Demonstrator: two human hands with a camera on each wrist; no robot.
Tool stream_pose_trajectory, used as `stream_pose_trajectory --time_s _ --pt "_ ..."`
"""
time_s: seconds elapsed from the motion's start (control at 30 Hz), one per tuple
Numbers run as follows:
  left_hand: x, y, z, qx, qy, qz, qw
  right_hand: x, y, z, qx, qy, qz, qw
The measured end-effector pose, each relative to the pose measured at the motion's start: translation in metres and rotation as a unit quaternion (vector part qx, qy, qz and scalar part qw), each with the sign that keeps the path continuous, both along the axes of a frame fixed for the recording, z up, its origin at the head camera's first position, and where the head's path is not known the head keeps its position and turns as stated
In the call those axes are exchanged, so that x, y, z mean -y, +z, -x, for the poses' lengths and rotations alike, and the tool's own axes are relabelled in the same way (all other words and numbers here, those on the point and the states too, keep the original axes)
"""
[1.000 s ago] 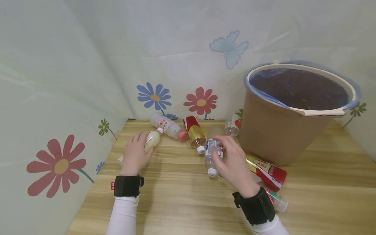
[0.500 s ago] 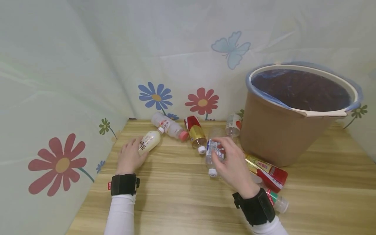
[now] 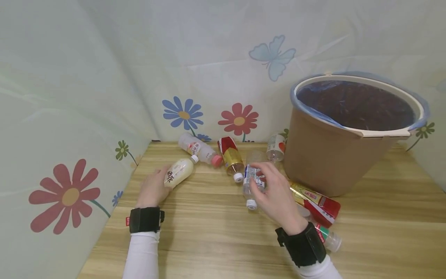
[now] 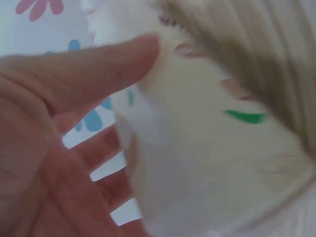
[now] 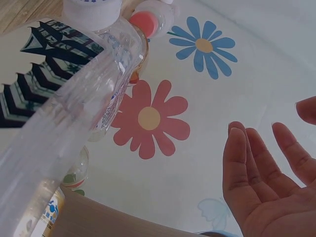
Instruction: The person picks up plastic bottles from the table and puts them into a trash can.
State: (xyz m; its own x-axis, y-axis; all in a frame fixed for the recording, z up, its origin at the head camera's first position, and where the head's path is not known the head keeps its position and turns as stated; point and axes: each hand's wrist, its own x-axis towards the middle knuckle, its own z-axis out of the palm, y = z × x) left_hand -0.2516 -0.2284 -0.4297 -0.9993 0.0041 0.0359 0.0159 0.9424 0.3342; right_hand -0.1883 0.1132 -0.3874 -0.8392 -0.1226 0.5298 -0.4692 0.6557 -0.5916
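On the left of the table, a cream-coloured bottle [image 3: 181, 171] with a white cap lies tilted toward the back right. My left hand [image 3: 152, 188] grips its lower end. In the left wrist view the thumb presses the near side of the bottle [image 4: 192, 163], and the fingers pass behind it. My right hand [image 3: 277, 192] hovers over a clear bottle [image 3: 249, 175] with a white cap and printed label. The right wrist view shows this hand [image 5: 271, 187] with fingers apart and nothing between them. Another clear bottle [image 5: 54, 143] fills that view's left side.
A brown bin [image 3: 324, 155] lined with a blue bag stands at the back right. Along the back lie a pink-capped bottle [image 3: 200, 150], a red-and-gold bottle [image 3: 231, 158] and a clear one [image 3: 276, 148]. A red-and-gold bottle [image 3: 322, 207] and a green-labelled bottle [image 3: 329, 237] lie beside my right wrist.
My left hand has slid back toward the lower end of the cream bottle, uncovering its label. The bottle has shifted slightly right. My right hand has stayed in place.
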Motion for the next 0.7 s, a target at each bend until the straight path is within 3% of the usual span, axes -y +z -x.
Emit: stream_pose_trajectory --time_s 0.17,0.37,0.7 --pt "-0.006 0.009 -0.006 0.026 -0.033 -0.007 0.9991 0.0 0.0 0.0 -0.001 0.002 -0.001 1.0" --pt "-0.016 0.013 -0.007 0.057 -0.08 -0.044 0.9942 0.0 0.001 -0.001 0.002 0.003 -0.005 1.0" --pt "-0.026 0.015 -0.009 0.091 -0.071 -0.028 0.9929 0.0 0.001 -0.002 0.005 0.01 -0.002 1.0"
